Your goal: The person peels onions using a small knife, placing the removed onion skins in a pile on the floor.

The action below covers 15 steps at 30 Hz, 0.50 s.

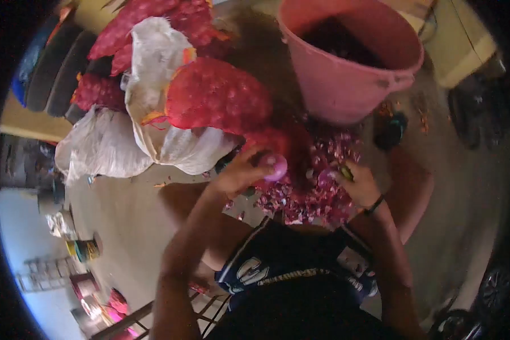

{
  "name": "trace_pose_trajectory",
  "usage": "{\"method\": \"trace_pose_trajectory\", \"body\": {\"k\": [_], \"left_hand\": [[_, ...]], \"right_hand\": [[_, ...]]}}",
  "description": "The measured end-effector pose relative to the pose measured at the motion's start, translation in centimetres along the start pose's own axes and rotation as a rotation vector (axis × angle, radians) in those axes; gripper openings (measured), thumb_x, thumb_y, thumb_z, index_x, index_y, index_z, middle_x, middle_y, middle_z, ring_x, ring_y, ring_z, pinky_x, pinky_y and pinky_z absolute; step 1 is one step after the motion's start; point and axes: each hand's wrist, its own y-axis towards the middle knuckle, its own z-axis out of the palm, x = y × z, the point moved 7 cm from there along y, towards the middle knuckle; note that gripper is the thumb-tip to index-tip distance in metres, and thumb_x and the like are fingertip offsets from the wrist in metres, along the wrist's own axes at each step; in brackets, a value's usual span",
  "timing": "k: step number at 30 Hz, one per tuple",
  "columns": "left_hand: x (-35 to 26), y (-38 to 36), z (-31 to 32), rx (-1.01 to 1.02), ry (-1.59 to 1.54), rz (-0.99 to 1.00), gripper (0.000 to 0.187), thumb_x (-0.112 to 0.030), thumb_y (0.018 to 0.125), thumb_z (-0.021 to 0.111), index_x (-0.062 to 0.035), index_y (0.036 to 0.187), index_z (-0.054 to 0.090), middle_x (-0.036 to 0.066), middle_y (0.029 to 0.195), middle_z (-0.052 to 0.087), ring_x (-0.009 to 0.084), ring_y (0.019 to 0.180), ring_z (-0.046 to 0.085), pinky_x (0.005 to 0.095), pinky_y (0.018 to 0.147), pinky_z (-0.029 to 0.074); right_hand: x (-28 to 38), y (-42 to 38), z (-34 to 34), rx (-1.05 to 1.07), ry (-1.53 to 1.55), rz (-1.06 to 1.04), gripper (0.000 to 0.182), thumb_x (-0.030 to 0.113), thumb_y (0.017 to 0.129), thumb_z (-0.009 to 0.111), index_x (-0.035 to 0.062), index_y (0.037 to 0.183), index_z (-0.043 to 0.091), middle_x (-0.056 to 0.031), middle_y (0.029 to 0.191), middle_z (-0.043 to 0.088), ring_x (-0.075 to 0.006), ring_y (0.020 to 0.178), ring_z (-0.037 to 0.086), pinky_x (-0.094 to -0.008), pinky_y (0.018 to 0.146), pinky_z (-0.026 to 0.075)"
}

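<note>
My left hand (246,170) is closed round a smooth purple onion (275,167), above a heap of onion skins and peelings (300,207). To its right, my right hand (357,182) is closed on a small tool with a yellow-green handle (345,172); its blade cannot be made out. Another purple, onion-like shape (326,178) shows beside the fingers of that hand, partly blurred. A full red mesh sack of onions (218,96) lies just beyond my left hand.
A large pink bucket (340,85) with dark contents stands at the upper right. White sacks (105,144) and more red mesh sacks (153,25) are piled at the upper left. A wheel (496,286) shows at the lower right. Skins litter the floor.
</note>
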Motion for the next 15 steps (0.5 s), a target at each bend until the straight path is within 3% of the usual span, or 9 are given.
{"method": "trace_pose_trajectory", "body": {"k": [2,5,7,8,10,11,13,14,15], "left_hand": [[-5.4,1.3,0.1,0.039,-0.016,0.109,0.065,-0.010,0.084,0.071,-0.0018,0.141,0.039,0.010,0.130,0.055,0.0219,0.120,0.054,0.0352,0.103,0.044],[-14.3,3.0,1.1,-0.071,0.052,0.245,0.062,-0.018,0.088,0.069,-0.0035,0.141,0.041,0.012,0.133,0.055,0.0242,0.120,0.055,0.0390,0.104,0.044],[-19.7,4.9,1.4,0.068,-0.105,0.494,0.057,-0.021,0.091,0.065,-0.0051,0.141,0.042,0.013,0.134,0.054,0.0252,0.121,0.056,0.0417,0.102,0.045],[-19.8,5.2,1.5,0.044,-0.065,0.478,0.055,-0.022,0.092,0.064,-0.0053,0.140,0.043,0.012,0.133,0.055,0.0251,0.120,0.056,0.0422,0.101,0.046],[-19.0,5.3,2.0,0.002,0.016,0.451,0.052,-0.025,0.093,0.062,-0.0057,0.138,0.045,0.011,0.130,0.058,0.0251,0.117,0.058,0.0432,0.100,0.047],[-15.5,6.1,0.9,-0.062,0.109,0.297,0.050,-0.027,0.094,0.061,-0.0061,0.137,0.047,0.010,0.126,0.061,0.0235,0.116,0.058,0.0405,0.099,0.047],[-5.4,8.8,-4.6,0.095,0.564,0.144,0.043,-0.027,0.095,0.059,-0.0043,0.131,0.053,0.010,0.122,0.063,0.0211,0.114,0.059,0.0359,0.097,0.047],[-1.9,9.1,-5.9,0.058,1.081,-0.116,0.040,-0.026,0.097,0.056,-0.0023,0.128,0.056,0.011,0.122,0.063,0.0200,0.114,0.058,0.0338,0.096,0.046],[2.0,8.9,-6.2,0.042,0.789,-0.099,0.038,-0.027,0.097,0.055,-0.0016,0.125,0.058,0.012,0.121,0.064,0.0212,0.114,0.058,0.0344,0.096,0.046]], "right_hand": [[-3.3,1.6,1.4,0.123,-0.150,0.035,0.047,0.039,0.090,0.063,0.0012,0.118,0.058,-0.0203,0.089,0.065,-0.0353,0.085,0.065,-0.0437,0.076,0.050],[-3.4,2.5,3.2,0.202,-0.232,0.022,0.047,0.039,0.091,0.059,0.0028,0.120,0.059,-0.0222,0.098,0.066,-0.0388,0.093,0.064,-0.0470,0.080,0.050],[-1.8,2.9,4.2,0.196,-0.107,-0.011,0.042,0.035,0.090,0.061,0.0042,0.119,0.060,-0.0219,0.099,0.066,-0.0390,0.093,0.064,-0.0468,0.080,0.050],[-1.3,3.3,3.7,0.179,-0.052,-0.031,0.040,0.032,0.090,0.062,0.0050,0.119,0.060,-0.0218,0.099,0.066,-0.0390,0.093,0.064,-0.0467,0.080,0.050],[-2.5,3.1,2.0,0.080,-0.039,0.041,0.039,0.028,0.088,0.064,0.0047,0.119,0.060,-0.0215,0.099,0.066,-0.0392,0.093,0.064,-0.0460,0.079,0.051],[-3.0,2.9,1.2,0.028,-0.032,0.075,0.038,0.026,0.088,0.065,0.0045,0.119,0.060,-0.0214,0.099,0.066,-0.0392,0.093,0.064,-0.0456,0.079,0.051],[-2.9,2.6,-0.6,0.013,-0.043,0.123,0.037,0.022,0.087,0.066,0.0043,0.119,0.060,-0.0212,0.099,0.066,-0.0388,0.093,0.064,-0.0448,0.079,0.051],[-3.1,2.5,-1.2,0.006,-0.051,0.145,0.037,0.020,0.087,0.066,0.0041,0.119,0.060,-0.0212,0.100,0.067,-0.0386,0.093,0.065,-0.0443,0.078,0.052],[-3.5,2.2,-0.6,0.016,-0.050,0.123,0.037,0.021,0.087,0.066,0.0060,0.120,0.060,-0.0196,0.099,0.067,-0.0376,0.091,0.065,-0.0438,0.076,0.052]]}}
